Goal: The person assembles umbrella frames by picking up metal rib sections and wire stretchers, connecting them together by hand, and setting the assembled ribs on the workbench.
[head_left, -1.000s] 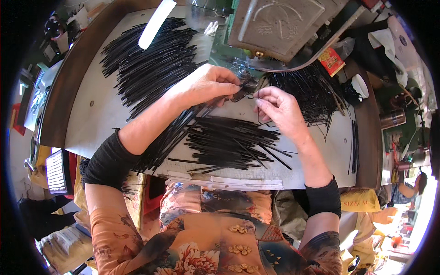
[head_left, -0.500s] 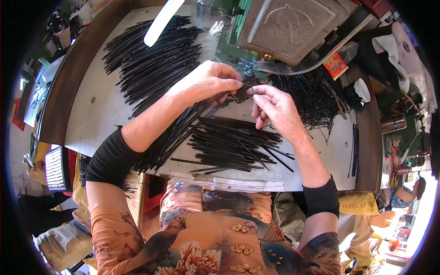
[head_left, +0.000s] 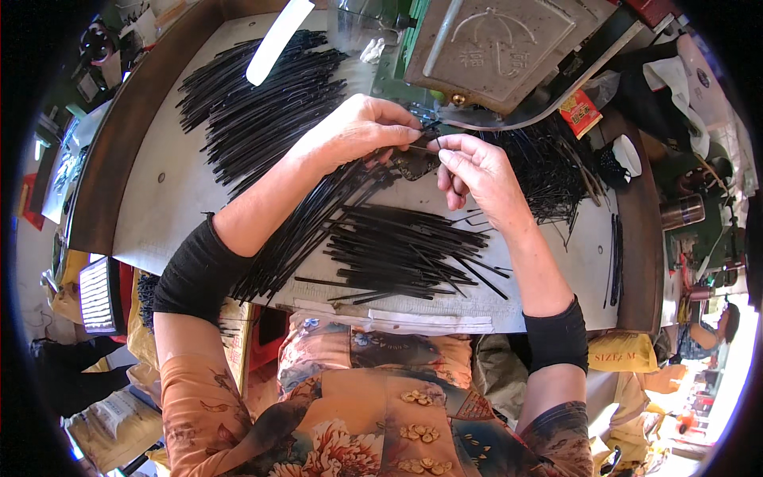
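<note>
My left hand (head_left: 372,129) is closed, thumb and fingertips pinched together in front of the green machine. Between it and my right hand (head_left: 480,170) runs a thin dark rod (head_left: 421,147). Thumb and forefinger of the right hand pinch its near end, the other fingers curled. What else sits in the left fingertips is too small to make out. Below my left forearm a slanting bundle of black rods (head_left: 290,242) lies on the table. Nearer my body is another heap of short black rods (head_left: 389,250), lying crosswise.
A large pile of black rods (head_left: 270,103) covers the far left, under a white strip light (head_left: 278,41). The machine's metal cover (head_left: 505,52) stands ahead. Tangled dark pieces (head_left: 540,163) and a red packet (head_left: 580,113) lie at right. A wooden rim (head_left: 99,187) borders the table.
My left hand has shifted slightly up toward the machine. The right hand has barely moved, and a thin rod now shows between the two hands.
</note>
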Demonstrator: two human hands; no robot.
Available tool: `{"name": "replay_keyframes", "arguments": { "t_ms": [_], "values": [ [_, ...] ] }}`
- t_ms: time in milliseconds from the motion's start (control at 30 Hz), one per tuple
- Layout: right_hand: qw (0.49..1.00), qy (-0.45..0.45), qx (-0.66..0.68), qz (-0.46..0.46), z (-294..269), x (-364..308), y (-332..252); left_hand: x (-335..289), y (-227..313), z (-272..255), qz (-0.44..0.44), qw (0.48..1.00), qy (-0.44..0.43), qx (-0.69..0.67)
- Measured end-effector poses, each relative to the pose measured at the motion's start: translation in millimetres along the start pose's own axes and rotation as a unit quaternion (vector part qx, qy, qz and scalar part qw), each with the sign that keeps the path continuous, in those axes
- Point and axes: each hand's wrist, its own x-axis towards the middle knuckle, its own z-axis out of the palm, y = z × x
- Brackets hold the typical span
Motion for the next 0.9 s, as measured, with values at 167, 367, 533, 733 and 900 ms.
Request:
{"name": "replay_keyframes", "arguments": {
  "t_ms": [167,367,533,733,900],
  "values": [
    [1.000,0.007,-0.002,0.007,1.9,0.0,-4.5,-3.1,5.0,-0.4,-0.002,1.000,0.017,-0.003],
    [1.000,0.009,0.004,0.006,1.9,2.0,-4.6,4.6,-5.1,-4.0,0.005,1.000,0.001,-0.016],
    [1.000,0.009,0.011,0.017,2.4,2.7,-5.9,3.2,-2.3,-4.3,-0.007,1.000,0.003,-0.022],
    [0.999,0.013,0.029,0.018,3.0,3.8,-4.1,2.3,3.4,-5.3,-0.015,1.000,0.003,-0.008],
    [0.996,0.025,0.077,0.040,4.4,2.6,-3.2,-3.4,9.9,-5.7,-0.066,0.993,-0.009,-0.100]
  ]
}}
